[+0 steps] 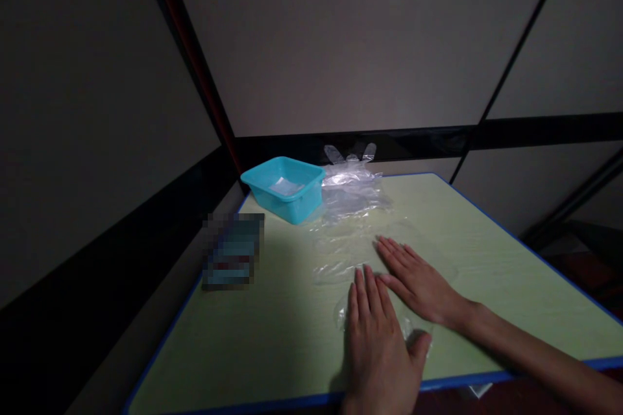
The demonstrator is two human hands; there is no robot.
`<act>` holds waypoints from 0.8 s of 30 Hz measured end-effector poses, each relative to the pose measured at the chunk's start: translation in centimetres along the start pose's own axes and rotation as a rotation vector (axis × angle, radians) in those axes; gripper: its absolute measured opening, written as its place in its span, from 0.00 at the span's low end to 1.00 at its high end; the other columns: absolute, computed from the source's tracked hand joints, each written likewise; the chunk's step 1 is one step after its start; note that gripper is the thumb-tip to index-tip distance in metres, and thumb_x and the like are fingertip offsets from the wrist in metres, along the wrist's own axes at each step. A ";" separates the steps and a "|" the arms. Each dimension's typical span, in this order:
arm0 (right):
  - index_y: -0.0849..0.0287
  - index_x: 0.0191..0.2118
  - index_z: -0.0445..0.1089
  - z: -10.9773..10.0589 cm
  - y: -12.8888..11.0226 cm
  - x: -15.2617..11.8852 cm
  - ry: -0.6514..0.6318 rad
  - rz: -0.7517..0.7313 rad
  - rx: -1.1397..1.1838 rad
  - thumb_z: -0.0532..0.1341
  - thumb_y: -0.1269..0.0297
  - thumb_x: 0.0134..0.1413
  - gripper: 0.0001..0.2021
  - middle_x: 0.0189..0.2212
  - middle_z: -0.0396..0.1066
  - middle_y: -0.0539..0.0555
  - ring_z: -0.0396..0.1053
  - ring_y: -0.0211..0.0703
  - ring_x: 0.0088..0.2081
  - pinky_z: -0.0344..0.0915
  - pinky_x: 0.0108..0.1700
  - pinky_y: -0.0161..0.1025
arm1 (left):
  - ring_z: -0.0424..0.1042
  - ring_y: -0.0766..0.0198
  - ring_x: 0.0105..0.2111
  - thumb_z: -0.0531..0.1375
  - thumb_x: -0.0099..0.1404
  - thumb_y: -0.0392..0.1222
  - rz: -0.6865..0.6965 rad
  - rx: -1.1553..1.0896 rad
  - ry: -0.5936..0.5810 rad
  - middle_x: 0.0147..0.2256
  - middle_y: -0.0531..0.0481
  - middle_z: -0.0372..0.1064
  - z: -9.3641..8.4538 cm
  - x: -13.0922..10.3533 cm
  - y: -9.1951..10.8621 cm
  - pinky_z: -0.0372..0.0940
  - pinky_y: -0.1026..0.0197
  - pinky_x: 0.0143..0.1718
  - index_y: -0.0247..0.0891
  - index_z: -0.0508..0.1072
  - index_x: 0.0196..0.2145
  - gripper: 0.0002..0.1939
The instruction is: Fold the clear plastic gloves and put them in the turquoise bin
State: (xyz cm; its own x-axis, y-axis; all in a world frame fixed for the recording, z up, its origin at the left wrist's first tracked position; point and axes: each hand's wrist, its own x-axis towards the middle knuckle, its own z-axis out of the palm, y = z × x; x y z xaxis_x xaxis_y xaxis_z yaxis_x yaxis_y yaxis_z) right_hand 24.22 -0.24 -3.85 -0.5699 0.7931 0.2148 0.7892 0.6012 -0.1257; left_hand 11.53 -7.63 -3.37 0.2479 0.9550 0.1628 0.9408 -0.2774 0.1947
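Note:
A thin clear plastic glove (pixel 341 253) lies spread on the pale green table (pixel 272 337). My left hand (pixel 377 337) rests flat near the front edge, fingers stretched forward, on a piece of clear plastic film. Just to its right and a little farther forward, my right hand (pixel 418 279) lies flat with its fingers pointing up and left, also on clear plastic. Neither hand grips anything. Beyond them a pile of clear plastic gloves (pixel 353 188) sits toward the back of the table, some glove fingers standing up by the wall.
Left of the pile stands a turquoise basket (pixel 296 204) with something whitish inside. A blurred, pixelated flat item (pixel 235 251) lies at the table's left edge. Walls (pixel 341 45) with dark strips rise behind and to the left. The table has a blue rim.

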 end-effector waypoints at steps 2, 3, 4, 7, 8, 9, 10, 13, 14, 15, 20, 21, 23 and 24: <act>0.62 0.61 0.39 0.2 1.5 -0.2 -0.008 0.027 -0.042 0.42 0.53 0.59 0.28 0.60 0.42 0.58 0.40 0.45 0.60 0.46 0.58 0.49 | 0.35 0.44 0.58 0.43 0.59 0.62 -0.004 0.010 0.011 0.58 0.32 0.39 0.0 0.0 0.0 0.44 0.46 0.56 0.19 0.51 0.56 0.42; 0.61 0.61 0.39 0.2 2.4 -0.3 -0.012 0.045 -0.064 0.41 0.53 0.59 0.28 0.60 0.42 0.58 0.39 0.45 0.60 0.45 0.58 0.49 | 0.35 0.44 0.58 0.43 0.59 0.62 -0.006 0.017 0.016 0.58 0.32 0.39 0.0 0.0 0.0 0.45 0.46 0.56 0.19 0.51 0.56 0.42; 0.61 0.61 0.39 0.1 3.4 -0.3 -0.014 0.066 -0.084 0.40 0.53 0.60 0.28 0.60 0.42 0.58 0.39 0.45 0.60 0.45 0.58 0.49 | 0.34 0.44 0.58 0.43 0.59 0.62 -0.007 0.022 0.019 0.58 0.32 0.38 0.1 -0.1 0.0 0.45 0.46 0.56 0.19 0.52 0.56 0.42; 0.59 0.61 0.38 -0.1 6.6 -0.8 -0.006 0.165 -0.130 0.37 0.53 0.60 0.27 0.60 0.42 0.57 0.39 0.45 0.60 0.44 0.57 0.51 | 0.34 0.44 0.59 0.43 0.59 0.62 -0.003 0.031 0.030 0.59 0.32 0.37 0.1 -0.2 0.0 0.44 0.46 0.56 0.19 0.52 0.56 0.42; 0.59 0.61 0.38 -0.1 7.6 -1.0 -0.005 0.200 -0.139 0.37 0.53 0.60 0.27 0.60 0.41 0.57 0.39 0.45 0.60 0.44 0.57 0.52 | 0.34 0.44 0.59 0.42 0.59 0.62 0.000 0.031 0.033 0.59 0.32 0.37 0.1 -0.2 0.0 0.44 0.46 0.56 0.19 0.52 0.56 0.42; 0.60 0.61 0.38 -0.2 8.6 -1.3 -0.005 0.235 -0.148 0.37 0.52 0.59 0.28 0.60 0.41 0.57 0.39 0.46 0.60 0.43 0.57 0.52 | 0.34 0.45 0.59 0.42 0.59 0.62 0.006 0.031 0.035 0.59 0.32 0.37 0.2 -0.2 0.0 0.44 0.46 0.57 0.19 0.52 0.56 0.42; 0.61 0.61 0.38 -0.3 9.5 -1.5 -0.010 0.264 -0.154 0.37 0.52 0.59 0.28 0.60 0.40 0.57 0.38 0.46 0.60 0.43 0.57 0.52 | 0.33 0.45 0.59 0.41 0.60 0.62 0.010 0.030 0.038 0.59 0.32 0.37 0.2 -0.2 -0.1 0.44 0.46 0.57 0.19 0.51 0.56 0.41; 0.64 0.61 0.39 -0.5 11.3 -2.1 -0.030 0.351 -0.162 0.36 0.51 0.58 0.30 0.60 0.41 0.59 0.39 0.48 0.60 0.43 0.57 0.52 | 0.33 0.46 0.59 0.39 0.60 0.62 0.018 0.033 0.048 0.59 0.33 0.36 0.3 -0.2 -0.2 0.43 0.46 0.57 0.20 0.50 0.57 0.41; 0.64 0.61 0.39 -0.6 11.6 -2.2 -0.030 0.367 -0.162 0.36 0.50 0.58 0.30 0.60 0.41 0.59 0.38 0.48 0.60 0.43 0.57 0.52 | 0.32 0.47 0.59 0.39 0.60 0.62 0.017 0.036 0.051 0.59 0.33 0.36 0.4 -0.2 -0.2 0.43 0.47 0.57 0.20 0.50 0.57 0.41; 0.65 0.61 0.38 -0.6 11.8 -2.3 -0.026 0.373 -0.160 0.35 0.50 0.58 0.31 0.60 0.40 0.60 0.38 0.48 0.60 0.43 0.57 0.52 | 0.32 0.47 0.59 0.39 0.60 0.62 0.016 0.039 0.054 0.59 0.34 0.36 0.4 -0.2 -0.2 0.43 0.47 0.57 0.21 0.49 0.57 0.41; 0.61 0.61 0.38 -0.7 11.4 -2.2 -0.016 0.332 -0.123 0.36 0.49 0.58 0.30 0.60 0.41 0.59 0.38 0.47 0.60 0.44 0.57 0.51 | 0.33 0.47 0.59 0.39 0.60 0.62 0.029 0.035 0.007 0.59 0.36 0.37 0.0 -0.1 -0.5 0.43 0.47 0.57 0.22 0.49 0.57 0.41; 0.60 0.61 0.37 -0.7 11.1 -2.2 -0.011 0.318 -0.113 0.37 0.49 0.58 0.29 0.60 0.41 0.58 0.39 0.47 0.60 0.45 0.57 0.51 | 0.33 0.47 0.59 0.39 0.60 0.62 0.035 0.026 -0.012 0.59 0.36 0.36 -0.1 -0.2 -0.6 0.43 0.47 0.57 0.22 0.49 0.58 0.41; 0.57 0.62 0.36 -0.9 10.4 -2.2 0.004 0.282 -0.090 0.38 0.49 0.58 0.29 0.60 0.41 0.57 0.39 0.47 0.59 0.45 0.56 0.51 | 0.33 0.47 0.59 0.40 0.60 0.63 0.052 0.002 -0.041 0.60 0.36 0.35 -0.4 -0.4 -1.1 0.44 0.47 0.57 0.23 0.48 0.58 0.41; 0.56 0.62 0.35 -1.0 9.9 -2.3 0.009 0.261 -0.079 0.38 0.49 0.58 0.29 0.60 0.40 0.57 0.38 0.47 0.59 0.45 0.56 0.52 | 0.32 0.47 0.59 0.40 0.60 0.63 0.065 -0.012 -0.049 0.60 0.36 0.34 -0.5 -0.5 -1.5 0.43 0.46 0.57 0.23 0.47 0.58 0.41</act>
State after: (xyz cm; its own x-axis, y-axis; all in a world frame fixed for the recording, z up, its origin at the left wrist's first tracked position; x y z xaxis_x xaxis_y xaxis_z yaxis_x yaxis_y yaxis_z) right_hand 33.58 3.81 -4.59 -0.3432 0.9191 0.1936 0.9246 0.3668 -0.1023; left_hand 9.90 -7.75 -3.23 0.3202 0.9387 0.1277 0.9195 -0.3404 0.1965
